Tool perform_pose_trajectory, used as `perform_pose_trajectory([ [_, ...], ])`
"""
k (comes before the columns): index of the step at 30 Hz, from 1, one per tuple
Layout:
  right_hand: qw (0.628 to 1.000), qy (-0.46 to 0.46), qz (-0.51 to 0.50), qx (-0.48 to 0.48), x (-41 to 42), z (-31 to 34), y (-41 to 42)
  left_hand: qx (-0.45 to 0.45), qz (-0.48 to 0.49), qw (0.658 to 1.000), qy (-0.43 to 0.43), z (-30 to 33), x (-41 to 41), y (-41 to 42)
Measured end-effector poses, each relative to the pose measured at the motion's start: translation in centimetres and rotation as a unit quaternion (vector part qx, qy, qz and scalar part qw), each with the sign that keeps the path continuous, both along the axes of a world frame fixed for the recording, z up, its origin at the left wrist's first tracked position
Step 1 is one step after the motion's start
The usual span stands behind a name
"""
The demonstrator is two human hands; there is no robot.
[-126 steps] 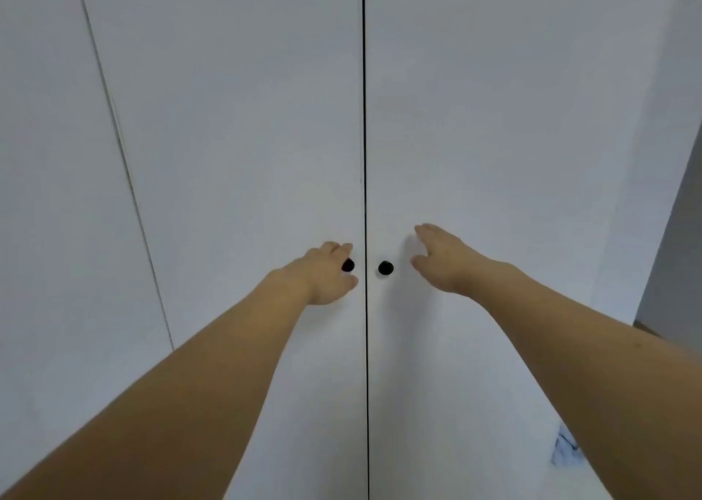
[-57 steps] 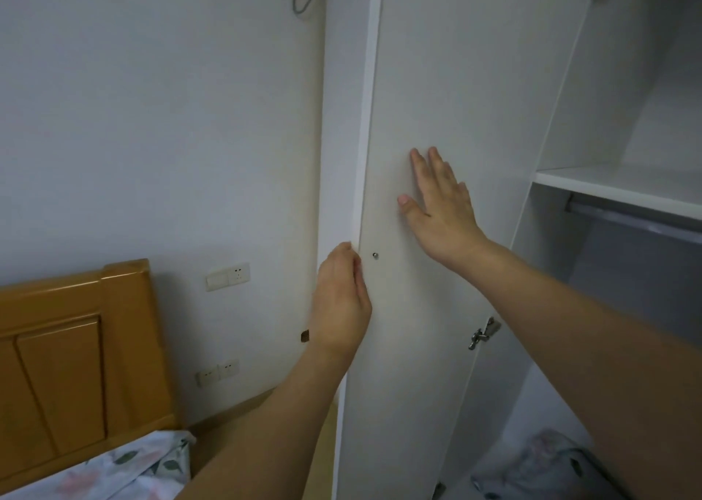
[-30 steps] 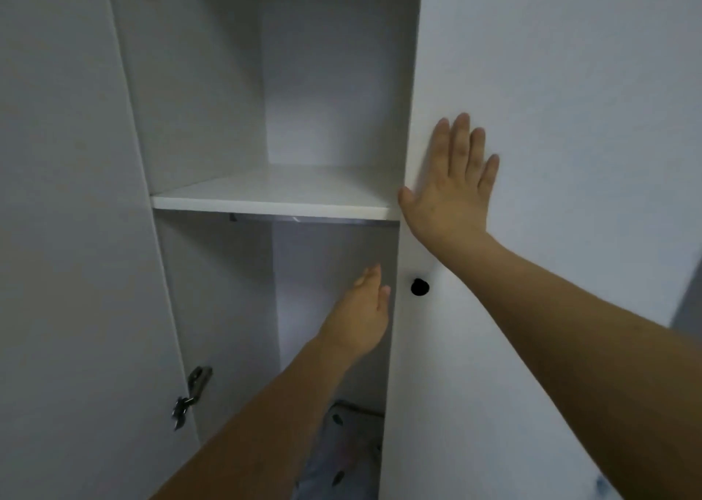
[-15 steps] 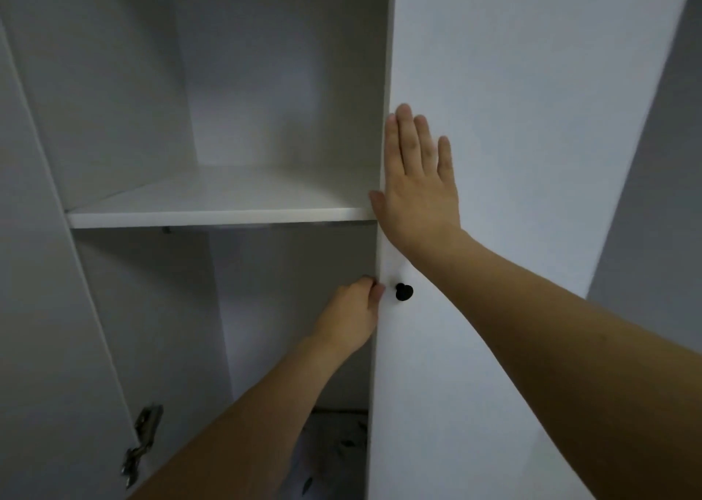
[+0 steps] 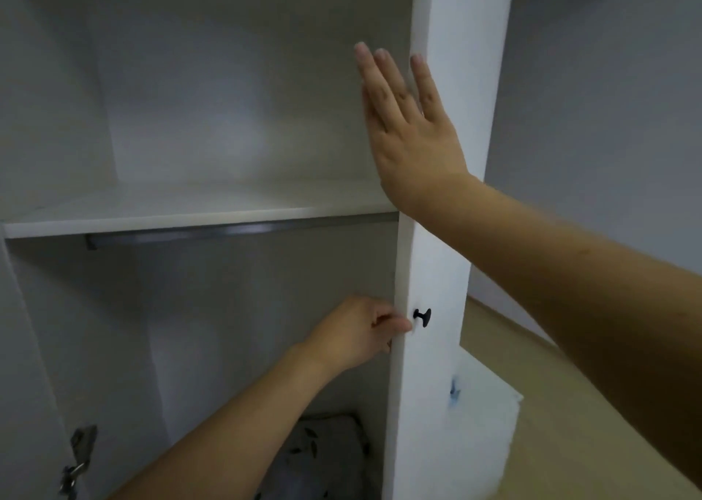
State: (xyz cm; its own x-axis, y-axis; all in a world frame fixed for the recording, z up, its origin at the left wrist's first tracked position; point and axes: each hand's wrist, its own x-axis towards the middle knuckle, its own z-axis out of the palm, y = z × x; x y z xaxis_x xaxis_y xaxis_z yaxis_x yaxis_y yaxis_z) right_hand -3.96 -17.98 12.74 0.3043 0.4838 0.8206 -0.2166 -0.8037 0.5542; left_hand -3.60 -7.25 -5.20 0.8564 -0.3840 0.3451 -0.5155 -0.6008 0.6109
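The white wardrobe's right door [image 5: 440, 256] stands swung well outward, seen almost edge-on, with a small black knob [image 5: 422, 317] on its face. My left hand [image 5: 361, 332] grips the door's free edge beside the knob, thumb on the front and fingers curled behind. My right hand [image 5: 406, 127] is flat with straight fingers, its palm against the upper part of the door edge. The wardrobe interior is open to view.
Inside, a white shelf [image 5: 197, 211] runs across with a metal hanging rail [image 5: 228, 232] under it. Patterned fabric [image 5: 323, 454] lies at the bottom. A hinge [image 5: 78, 458] shows on the left door. Wooden floor [image 5: 592, 423] and a grey wall lie to the right.
Both doors were shut at first; the left one was opened, and the right door has now swung further out, from nearly face-on to nearly edge-on. My left hand has closed round its edge.
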Motion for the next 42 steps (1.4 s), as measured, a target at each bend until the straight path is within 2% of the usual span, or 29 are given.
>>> perform_pose_trajectory([
  [4, 0.991, 0.026, -0.111, -0.074, -2.0, 0.9, -2.8, 0.058, -0.073, 0.995, -0.028, 0.8, 0.1, -2.8],
  [8, 0.964, 0.068, -0.237, -0.103, -3.3, 1.2, -5.8, 0.041, -0.138, 0.984, -0.101, 0.3, -0.1, -6.6],
  [14, 0.931, 0.100, -0.340, -0.087, -5.5, 0.4, -11.9, 0.011, -0.092, 0.977, -0.192, -0.1, 0.1, -13.0],
  [19, 0.923, 0.140, -0.355, -0.050, -6.1, 0.5, -16.6, -0.097, -0.087, 0.981, -0.144, -1.3, -0.6, -18.6],
  [27, 0.915, 0.154, -0.370, -0.054, -6.1, 0.2, -24.3, -0.054, -0.037, 0.988, -0.142, -1.6, -0.1, -27.6],
  [34, 0.940, 0.164, -0.299, 0.001, -4.4, -1.1, -31.3, -0.056, 0.021, 0.989, -0.135, -1.5, 0.6, -34.9],
  [38, 0.957, 0.182, -0.214, 0.073, -3.3, -1.3, -33.4, -0.060, 0.048, 0.984, -0.158, -2.0, 1.7, -37.9],
  [42, 0.959, 0.159, -0.232, 0.015, -2.8, -1.6, -34.4, -0.090, 0.034, 0.975, -0.199, -3.0, 2.8, -38.8],
])
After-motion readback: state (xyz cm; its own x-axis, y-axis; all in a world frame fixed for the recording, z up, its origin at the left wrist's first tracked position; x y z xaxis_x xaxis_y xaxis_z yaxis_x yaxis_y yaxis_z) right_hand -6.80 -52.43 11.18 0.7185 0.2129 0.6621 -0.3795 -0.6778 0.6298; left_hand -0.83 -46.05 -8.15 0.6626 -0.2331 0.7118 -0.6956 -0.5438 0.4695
